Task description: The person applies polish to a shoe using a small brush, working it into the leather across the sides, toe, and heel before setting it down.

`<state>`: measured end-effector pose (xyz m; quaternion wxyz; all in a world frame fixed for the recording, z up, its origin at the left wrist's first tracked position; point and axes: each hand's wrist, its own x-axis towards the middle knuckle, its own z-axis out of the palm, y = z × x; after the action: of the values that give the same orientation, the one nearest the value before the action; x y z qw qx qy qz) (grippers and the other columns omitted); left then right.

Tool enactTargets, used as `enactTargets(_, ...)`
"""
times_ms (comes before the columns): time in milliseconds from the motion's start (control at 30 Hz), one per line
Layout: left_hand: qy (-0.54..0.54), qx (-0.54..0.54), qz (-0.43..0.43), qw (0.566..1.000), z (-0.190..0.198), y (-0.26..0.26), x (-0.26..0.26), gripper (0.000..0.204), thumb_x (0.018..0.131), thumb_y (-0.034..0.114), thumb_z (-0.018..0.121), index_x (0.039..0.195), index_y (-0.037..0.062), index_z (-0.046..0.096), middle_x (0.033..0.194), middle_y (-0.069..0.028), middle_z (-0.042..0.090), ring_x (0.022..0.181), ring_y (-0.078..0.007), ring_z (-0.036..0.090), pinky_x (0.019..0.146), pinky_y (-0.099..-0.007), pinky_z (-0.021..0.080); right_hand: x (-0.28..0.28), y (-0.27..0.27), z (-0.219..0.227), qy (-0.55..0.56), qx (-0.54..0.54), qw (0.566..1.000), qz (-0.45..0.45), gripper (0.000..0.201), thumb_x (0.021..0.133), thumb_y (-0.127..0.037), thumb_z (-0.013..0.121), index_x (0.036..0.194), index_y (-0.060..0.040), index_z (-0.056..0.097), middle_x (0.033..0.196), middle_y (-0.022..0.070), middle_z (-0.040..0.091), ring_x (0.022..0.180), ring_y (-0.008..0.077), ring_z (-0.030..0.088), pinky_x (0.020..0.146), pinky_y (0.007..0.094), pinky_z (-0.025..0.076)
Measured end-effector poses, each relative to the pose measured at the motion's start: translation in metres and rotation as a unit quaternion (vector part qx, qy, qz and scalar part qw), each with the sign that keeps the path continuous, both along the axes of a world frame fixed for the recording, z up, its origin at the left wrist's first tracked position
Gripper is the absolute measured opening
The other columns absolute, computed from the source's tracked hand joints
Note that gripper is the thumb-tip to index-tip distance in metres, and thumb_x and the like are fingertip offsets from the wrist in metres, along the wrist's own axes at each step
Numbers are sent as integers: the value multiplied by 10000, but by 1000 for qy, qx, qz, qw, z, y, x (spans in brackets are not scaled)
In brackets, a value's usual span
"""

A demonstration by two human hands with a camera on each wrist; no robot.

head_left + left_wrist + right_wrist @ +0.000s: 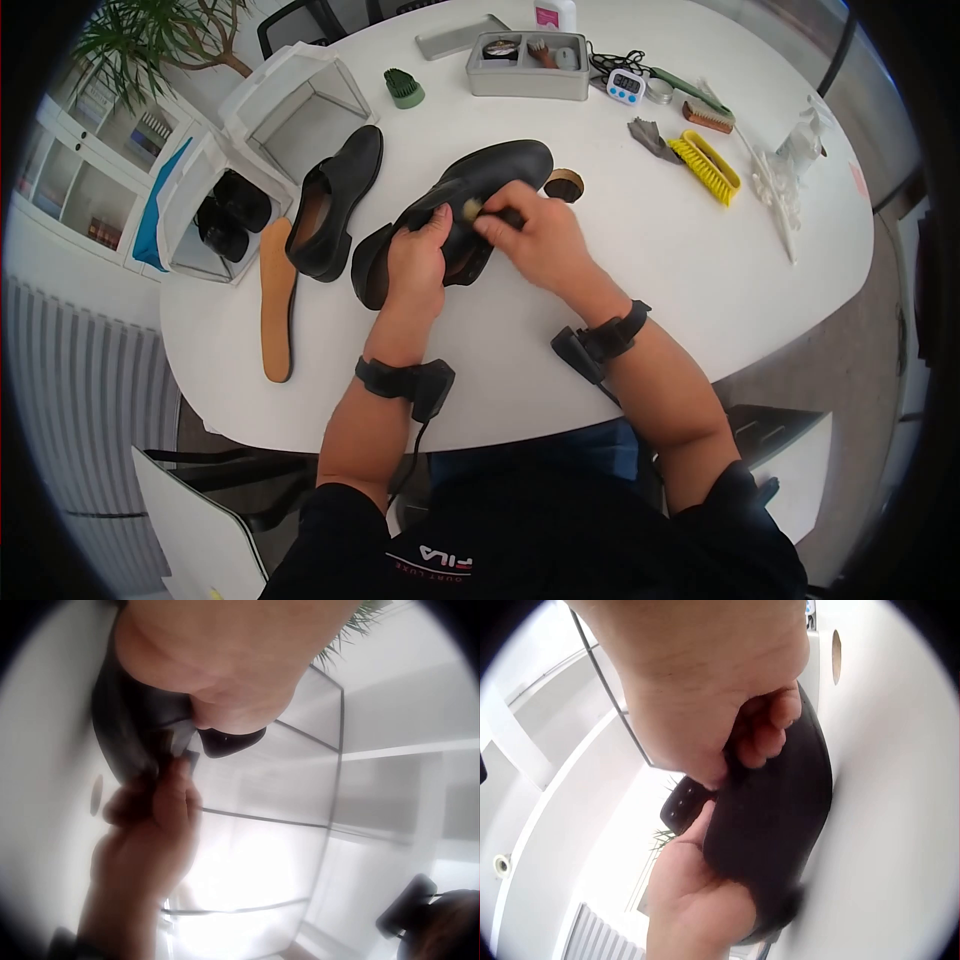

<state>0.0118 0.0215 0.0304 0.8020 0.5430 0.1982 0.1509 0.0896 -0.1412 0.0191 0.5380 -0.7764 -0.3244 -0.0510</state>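
A black leather shoe (505, 165) lies tilted over the table, its toe pointing away to the right. The left hand (415, 268) grips it near the middle, thumb on top. Close beside that thumb, the right hand (545, 240) pinches a small dark-handled tool with a pale tip (471, 209) at the shoe's upper. In the right wrist view the shoe (776, 802) spans both hands, and the right fingers are curled. The tool is mostly hidden there, and blurred in the left wrist view, where the right hand (146, 840) reaches the shoe.
A second black shoe (363, 165) and a tan insole (277, 310) lie left, by a white box (180, 240) holding dark shoes. Farther back are a green brush (405, 93) and a metal tin (527, 85). A timer (626, 86) and yellow brush (708, 168) lie right.
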Motion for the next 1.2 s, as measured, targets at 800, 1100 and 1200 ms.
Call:
enactTargets(800, -13, 23, -13, 1000, -16, -4, 1, 414, 1086, 310, 650, 1344, -13, 642, 1322, -107, 688, 1165, -196, 672, 1025, -347, 539, -3, 1, 15, -14, 17, 998, -57, 234, 889, -261, 827, 1005, -98, 706, 808, 112, 752, 721, 331, 735, 647, 411, 560)
enactTargets(1100, 12, 48, -17, 999, -16, -9, -2, 440, 1035, 323, 728, 1264, -52, 703, 1234, -89, 721, 1102, -151, 662, 946, -305, 533, 25, -19, 22, 9, 20, 976, -214, 275, 937, -327, 791, 1046, -82, 733, 825, 123, 776, 761, 321, 764, 705, 409, 586)
enactTargets(1200, 53, 158, -52, 985, -26, -13, -5, 426, 1013, 306, 735, 1259, -41, 711, 1261, -120, 732, 1124, -189, 681, 966, -333, 530, 20, -15, 23, 12, 25, 974, -225, 283, 934, -329, 791, 1052, -81, 727, 825, 128, 771, 766, 324, 761, 703, 405, 581)
